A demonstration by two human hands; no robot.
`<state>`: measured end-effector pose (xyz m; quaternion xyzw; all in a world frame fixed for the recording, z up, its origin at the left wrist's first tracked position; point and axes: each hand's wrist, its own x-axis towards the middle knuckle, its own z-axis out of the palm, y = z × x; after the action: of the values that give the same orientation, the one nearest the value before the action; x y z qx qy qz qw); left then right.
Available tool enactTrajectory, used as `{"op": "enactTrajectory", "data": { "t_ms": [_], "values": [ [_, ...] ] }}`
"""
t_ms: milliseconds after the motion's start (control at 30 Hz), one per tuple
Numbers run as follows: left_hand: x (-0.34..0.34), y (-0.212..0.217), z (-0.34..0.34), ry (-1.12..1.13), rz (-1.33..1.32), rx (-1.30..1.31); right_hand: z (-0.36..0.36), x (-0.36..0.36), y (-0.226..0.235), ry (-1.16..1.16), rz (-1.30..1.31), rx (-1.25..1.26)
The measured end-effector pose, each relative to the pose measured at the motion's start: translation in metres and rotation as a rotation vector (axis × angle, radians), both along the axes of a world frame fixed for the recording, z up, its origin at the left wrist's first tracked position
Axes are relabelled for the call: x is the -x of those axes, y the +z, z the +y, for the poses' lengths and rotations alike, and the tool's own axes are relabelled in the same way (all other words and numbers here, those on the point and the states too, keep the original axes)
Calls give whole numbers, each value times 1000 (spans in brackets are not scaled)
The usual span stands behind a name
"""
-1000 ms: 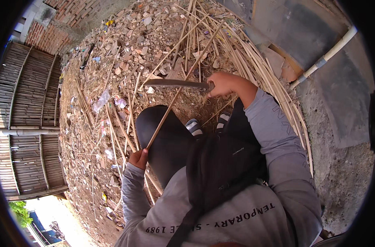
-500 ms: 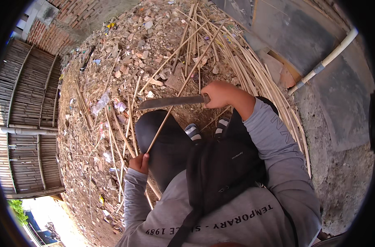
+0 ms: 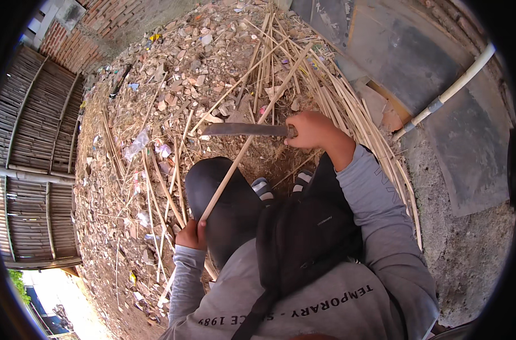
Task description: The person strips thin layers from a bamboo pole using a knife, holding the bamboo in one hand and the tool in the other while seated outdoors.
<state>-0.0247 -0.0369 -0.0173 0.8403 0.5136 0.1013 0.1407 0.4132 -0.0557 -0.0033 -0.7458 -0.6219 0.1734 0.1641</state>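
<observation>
My right hand (image 3: 316, 131) is closed around the handle of a machete (image 3: 235, 130), its dark, broad blade pointing left. The blade meets a long, pale bamboo strip (image 3: 228, 180) and lies across it; whether its edge bites in, I cannot tell. The strip slants from above my left knee up toward the far right, its flat face showing. Its near end is gripped by my left hand (image 3: 191, 235), thumb on top, beside the left thigh. Below the blade, my sandalled feet show between the bent knees.
Several bamboo strips (image 3: 363, 133) lie in a long pile on the right, with others scattered left. Rubble and litter (image 3: 178, 73) cover the ground. A bamboo-slat wall (image 3: 34, 122) stands left, a brick wall (image 3: 96, 28) far left. Dark sheets (image 3: 408, 56) and a pale pole (image 3: 459, 82) are right.
My right hand and the machete have shifted a little right and away from me. The bamboo strip now shows a wider face, and my left hand has moved slightly nearer my body.
</observation>
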Motion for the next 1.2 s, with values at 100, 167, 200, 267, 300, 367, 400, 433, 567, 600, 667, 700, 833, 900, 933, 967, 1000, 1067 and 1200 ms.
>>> {"op": "enactTrajectory", "data": {
  "t_ms": [100,167,200,267,300,367,400,433,567,600,667,700,833,900,933,967,1000,1067,1200],
  "values": [
    [0,5,-2,-14,-11,-21,5,6,-7,175,15,37],
    [-5,15,-5,48,28,-64,5,0,-13,130,37,69],
    [-5,18,-6,48,26,-68,4,-2,-13,87,60,102],
    [-5,24,-7,106,103,-143,4,-8,-14,29,-31,80],
    [-6,26,-6,110,95,-133,4,-10,-14,-27,-121,67],
    [-10,26,-6,109,66,-111,4,-11,-13,-35,-114,94],
    [-12,27,-6,112,43,-94,4,-10,-12,-39,-100,115],
    [-13,25,-7,110,42,-97,3,-7,-11,-41,-101,113],
    [-11,9,-9,57,37,-38,5,12,-8,124,-105,82],
    [-9,5,-8,72,35,1,5,15,-7,182,-106,76],
    [-4,-4,-2,57,20,10,8,7,-14,132,-21,72],
    [1,-10,2,35,-9,27,10,1,-18,80,56,68],
    [-2,-9,9,-18,-34,34,12,-23,-25,-100,104,4],
    [-2,-7,10,-26,-23,20,8,-18,-25,-17,74,24],
    [-1,-6,11,-37,-3,11,7,-13,-24,68,46,42],
    [0,-5,12,-49,17,2,7,-5,-24,68,46,44],
    [2,-5,14,-47,19,3,7,7,-21,148,40,108],
    [5,-4,18,-103,-37,37,8,11,-15,233,36,174],
    [5,-12,20,-89,-78,3,20,-25,-27,116,190,210]
  ]
}}
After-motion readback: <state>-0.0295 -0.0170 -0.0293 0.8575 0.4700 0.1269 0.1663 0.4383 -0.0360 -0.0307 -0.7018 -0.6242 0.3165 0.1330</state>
